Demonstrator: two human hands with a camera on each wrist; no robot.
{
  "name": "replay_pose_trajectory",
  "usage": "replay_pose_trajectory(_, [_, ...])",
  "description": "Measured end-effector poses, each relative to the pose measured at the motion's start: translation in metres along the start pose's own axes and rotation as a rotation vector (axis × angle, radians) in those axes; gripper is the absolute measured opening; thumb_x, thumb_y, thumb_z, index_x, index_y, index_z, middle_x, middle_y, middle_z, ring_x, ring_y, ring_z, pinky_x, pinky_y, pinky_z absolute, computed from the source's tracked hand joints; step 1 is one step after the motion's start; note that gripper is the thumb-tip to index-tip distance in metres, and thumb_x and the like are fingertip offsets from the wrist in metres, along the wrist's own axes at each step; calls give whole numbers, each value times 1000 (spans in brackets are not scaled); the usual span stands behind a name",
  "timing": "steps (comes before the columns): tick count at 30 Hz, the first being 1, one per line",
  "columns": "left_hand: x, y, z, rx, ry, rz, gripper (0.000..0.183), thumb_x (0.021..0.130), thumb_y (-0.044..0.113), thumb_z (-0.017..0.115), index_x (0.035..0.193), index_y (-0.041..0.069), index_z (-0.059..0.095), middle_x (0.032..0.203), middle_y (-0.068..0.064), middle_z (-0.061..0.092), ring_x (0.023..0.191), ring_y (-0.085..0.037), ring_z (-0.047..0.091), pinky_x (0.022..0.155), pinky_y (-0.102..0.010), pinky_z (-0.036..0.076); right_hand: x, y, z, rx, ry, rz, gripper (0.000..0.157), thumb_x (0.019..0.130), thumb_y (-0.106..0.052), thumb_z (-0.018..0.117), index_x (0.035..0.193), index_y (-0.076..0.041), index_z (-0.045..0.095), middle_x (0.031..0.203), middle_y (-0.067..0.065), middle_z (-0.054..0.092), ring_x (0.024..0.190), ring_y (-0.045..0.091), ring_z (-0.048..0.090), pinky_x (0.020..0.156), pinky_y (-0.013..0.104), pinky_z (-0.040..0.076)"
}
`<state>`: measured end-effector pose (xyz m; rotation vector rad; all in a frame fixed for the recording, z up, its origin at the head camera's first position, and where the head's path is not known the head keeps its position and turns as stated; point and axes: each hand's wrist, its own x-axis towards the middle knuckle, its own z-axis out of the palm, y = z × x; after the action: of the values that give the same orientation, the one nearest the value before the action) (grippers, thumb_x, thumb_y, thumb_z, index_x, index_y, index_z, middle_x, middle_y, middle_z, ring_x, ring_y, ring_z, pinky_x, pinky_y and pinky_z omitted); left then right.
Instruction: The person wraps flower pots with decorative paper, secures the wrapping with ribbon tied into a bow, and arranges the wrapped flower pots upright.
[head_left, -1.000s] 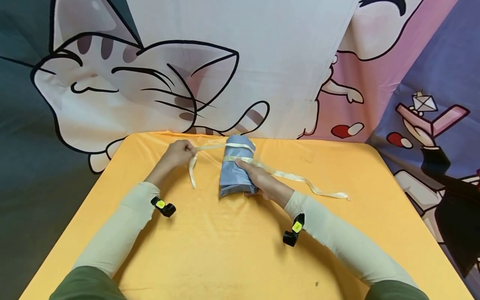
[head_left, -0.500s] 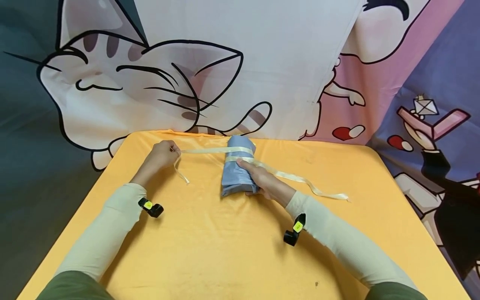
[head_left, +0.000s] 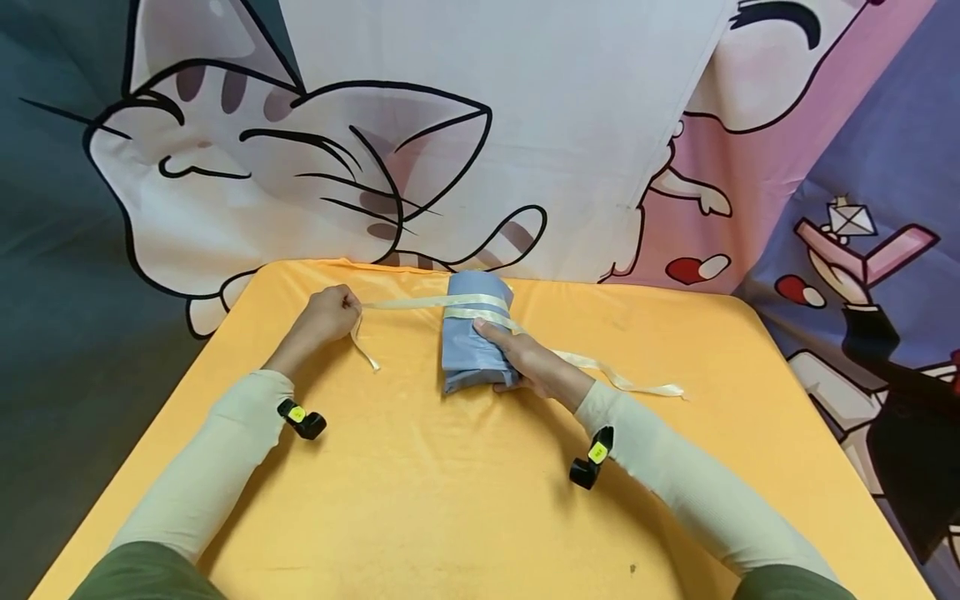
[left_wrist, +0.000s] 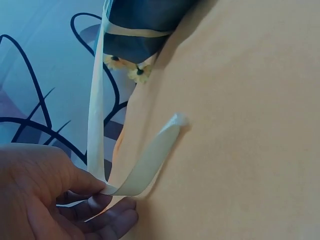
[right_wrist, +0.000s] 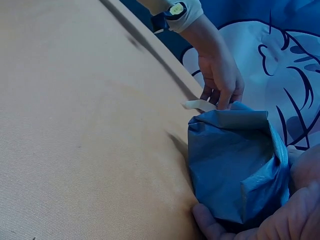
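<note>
Near the back edge of the yellow cloth-covered worktop (head_left: 420,500), the head view shows the left hand (head_left: 322,318) farther from the blue-grey wrapped roll (head_left: 471,346) than a second ago, so the cream satin ribbon (head_left: 405,303) looks tauter, with broad room in front. Left wrist view: fingers pinch the ribbon. Right wrist view: the right hand (right_wrist: 285,222) grips the roll.

Head camera faces forward-down; close wrist views share the bundle (head_left: 467,345).
</note>
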<state>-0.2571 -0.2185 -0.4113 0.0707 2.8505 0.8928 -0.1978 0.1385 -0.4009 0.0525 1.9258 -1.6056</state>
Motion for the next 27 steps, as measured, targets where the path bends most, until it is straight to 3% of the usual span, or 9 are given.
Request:
replay_pose_trajectory(10, [-4, -6, -2, 7, -41, -36, 25, 113, 19, 50, 118, 0, 66, 114, -20, 67, 89, -29, 57, 76, -37, 47, 3, 1, -1, 10, 8, 10, 86, 113, -69, 53, 166, -3, 40, 137, 16, 67, 111, 22, 71, 105, 51, 65])
replay_pose_trajectory(14, [6, -23, -2, 7, -76, -55, 25, 113, 22, 54, 116, 2, 68, 115, -20, 67, 93, -32, 58, 78, -42, 49, 4, 0, -1, 7, 6, 15, 88, 112, -70, 53, 167, -3, 39, 139, 17, 66, 113, 23, 71, 107, 53, 64])
replay_pose_trajectory(16, [18, -40, 1, 27, -75, -36, 23, 111, 25, 56, 111, 7, 71, 109, -15, 69, 90, -29, 58, 76, -41, 49, 3, 0, -1, 1, 1, 12, 88, 113, -70, 52, 168, -3, 38, 142, 18, 66, 115, 24, 70, 108, 53, 64])
replay_pose_trajectory(18, [20, -44, 0, 45, -106, -15, 22, 109, 26, 58, 107, 9, 71, 105, -13, 69, 89, -29, 58, 76, -42, 48, 3, 0, -1, -5, -6, 8, 88, 113, -70, 51, 169, -4, 37, 144, 19, 65, 118, 25, 70, 109, 54, 64])
replay_pose_trajectory(20, [17, -40, -2, 67, -142, 2, 20, 106, 24, 60, 106, 8, 72, 104, -13, 69, 90, -30, 59, 78, -43, 49, 2, 0, -1, -7, -11, 5, 88, 113, -70, 51, 170, -4, 37, 145, 19, 64, 119, 25, 70, 109, 54, 63])
replay_pose_trajectory(24, [-8, -2, -24, 125, -279, 10, 30, 108, 21, 65, 125, -4, 69, 128, -26, 68, 112, -41, 62, 98, -55, 54, 1, -1, -1, -5, -9, 5, 86, 113, -69, 52, 168, -5, 39, 144, 19, 64, 117, 25, 70, 108, 54, 64])
replay_pose_trajectory(27, [-14, 19, -32, 138, -281, 42, 42, 112, 22, 66, 141, -9, 62, 144, -34, 63, 129, -48, 62, 112, -63, 52, 2, -3, 0, -10, -2, 12, 86, 112, -69, 53, 167, -4, 41, 142, 18, 65, 116, 25, 69, 105, 53, 65])
